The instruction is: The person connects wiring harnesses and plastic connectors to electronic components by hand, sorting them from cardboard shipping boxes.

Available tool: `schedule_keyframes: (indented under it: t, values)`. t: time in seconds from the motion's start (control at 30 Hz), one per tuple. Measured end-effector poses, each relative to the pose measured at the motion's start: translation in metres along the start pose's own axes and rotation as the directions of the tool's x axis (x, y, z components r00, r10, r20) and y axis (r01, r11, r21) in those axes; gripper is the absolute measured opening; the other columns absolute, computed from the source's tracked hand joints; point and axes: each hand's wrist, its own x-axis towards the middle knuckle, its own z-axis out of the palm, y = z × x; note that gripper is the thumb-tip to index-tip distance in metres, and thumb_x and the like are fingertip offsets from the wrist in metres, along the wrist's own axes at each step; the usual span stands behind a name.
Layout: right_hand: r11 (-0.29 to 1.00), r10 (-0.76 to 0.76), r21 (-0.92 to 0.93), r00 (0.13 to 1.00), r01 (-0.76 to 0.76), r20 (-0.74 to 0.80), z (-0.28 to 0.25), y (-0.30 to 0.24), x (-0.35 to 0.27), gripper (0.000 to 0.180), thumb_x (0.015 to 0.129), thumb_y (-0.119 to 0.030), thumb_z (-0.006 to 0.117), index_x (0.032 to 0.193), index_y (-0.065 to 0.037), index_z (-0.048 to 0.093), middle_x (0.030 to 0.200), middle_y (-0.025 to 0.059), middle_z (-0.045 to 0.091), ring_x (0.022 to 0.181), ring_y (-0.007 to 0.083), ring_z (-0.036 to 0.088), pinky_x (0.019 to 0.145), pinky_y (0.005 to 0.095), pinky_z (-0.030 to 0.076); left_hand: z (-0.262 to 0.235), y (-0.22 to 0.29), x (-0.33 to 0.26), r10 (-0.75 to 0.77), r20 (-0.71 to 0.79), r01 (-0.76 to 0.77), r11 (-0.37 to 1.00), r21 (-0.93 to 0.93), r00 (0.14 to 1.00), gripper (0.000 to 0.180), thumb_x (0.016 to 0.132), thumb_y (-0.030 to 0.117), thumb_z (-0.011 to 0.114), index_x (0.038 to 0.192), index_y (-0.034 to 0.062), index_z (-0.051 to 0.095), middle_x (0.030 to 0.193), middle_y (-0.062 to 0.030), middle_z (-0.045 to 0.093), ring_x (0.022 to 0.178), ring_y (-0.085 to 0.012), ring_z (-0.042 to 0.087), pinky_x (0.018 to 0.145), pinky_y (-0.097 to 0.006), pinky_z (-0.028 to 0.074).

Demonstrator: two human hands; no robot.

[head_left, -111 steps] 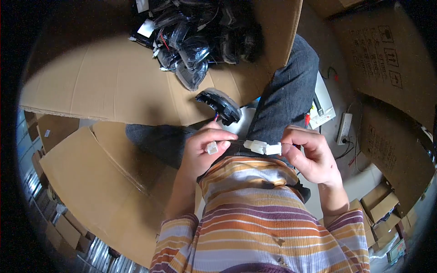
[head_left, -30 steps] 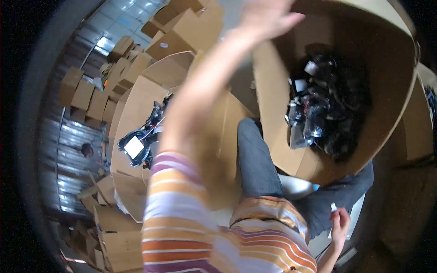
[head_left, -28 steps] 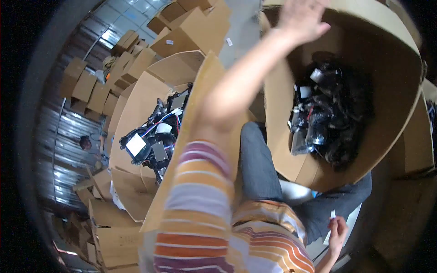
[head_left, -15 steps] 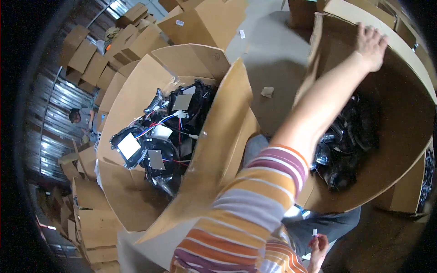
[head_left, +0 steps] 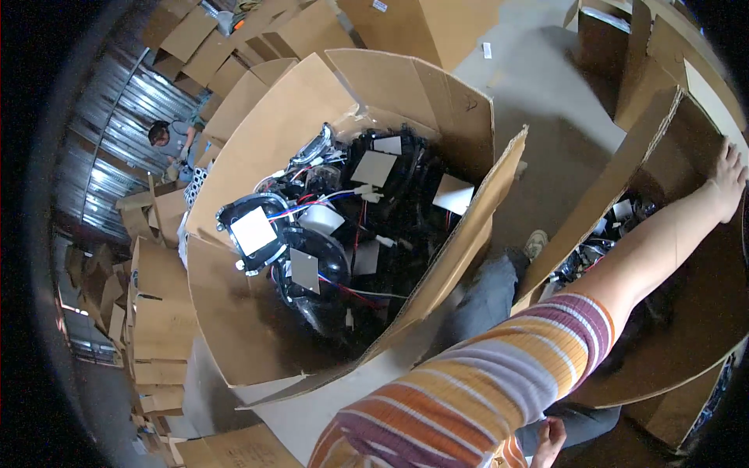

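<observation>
My left arm, in a striped sleeve, reaches across to the right-hand cardboard box (head_left: 593, 214). My left hand (head_left: 727, 183) lies against that box's inner wall near its upper edge, fingers stretched out and holding nothing. Dark parts with wires (head_left: 583, 257) lie inside, partly hidden by my forearm. Low in view, my right hand (head_left: 551, 441) is closed with curled fingers; a small white piece barely shows at its fingertips. The large open box (head_left: 257, 164) on the left holds several black lamp-like housings (head_left: 328, 257) with coloured wires, white connectors and flat pale plates.
A person (head_left: 168, 140) sits far left among stacked cardboard boxes (head_left: 168, 312), by a corrugated metal wall (head_left: 101, 164). More boxes (head_left: 421, 27) stand at the back. A shoe and a trouser leg (head_left: 491, 296) show between the two large boxes.
The view has swung, so the left box sits further right and more of its contents show. My left hand stays at the right box's wall. The white piece in my right hand is less visible.
</observation>
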Motion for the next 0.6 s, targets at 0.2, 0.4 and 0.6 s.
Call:
schedule_keyframes:
  t: [0.2,0.4,0.6]
  values:
    - [0.999,-0.002,0.052,1.000,0.004,-0.030,0.012,0.013,-0.033,0.013,0.080,-0.010,0.049,0.085,0.001,0.052,0.074,0.0055,0.053,0.067,0.0123,0.044,0.063,0.0242,0.038,-0.026,-0.006,-0.003,-0.037,0.018,0.036,0.999,0.029,0.999,0.074,0.062,0.042,0.051,0.121,0.0020,0.032,0.124,-0.0211,0.030,0.118,-0.0363,0.020,0.093,-0.058,0.001]
    - [0.976,0.074,0.214,0.980,-0.033,-0.186,0.014,0.026,-0.060,0.006,0.072,-0.007,0.054,0.074,-0.002,0.051,0.064,-0.0005,0.048,0.060,0.0063,0.041,0.055,0.0195,0.035,-0.115,0.012,-0.046,-0.157,0.196,0.251,0.569,-0.783,0.968,0.030,0.070,0.028,0.051,0.080,0.0010,0.060,0.083,-0.0142,0.059,0.077,-0.0264,0.056,0.073,-0.038,0.042]
    - [0.977,0.082,0.209,0.971,-0.035,-0.224,0.002,0.026,-0.069,0.008,0.071,-0.007,0.054,0.076,0.000,0.053,0.068,0.0052,0.052,0.063,0.0111,0.050,0.056,0.0222,0.040,-0.307,0.076,-0.272,0.094,0.116,0.149,-0.613,-0.776,0.989,0.009,0.073,0.008,0.047,0.072,0.0008,0.053,0.073,-0.0098,0.056,0.054,-0.0159,0.055,0.047,-0.026,0.042]
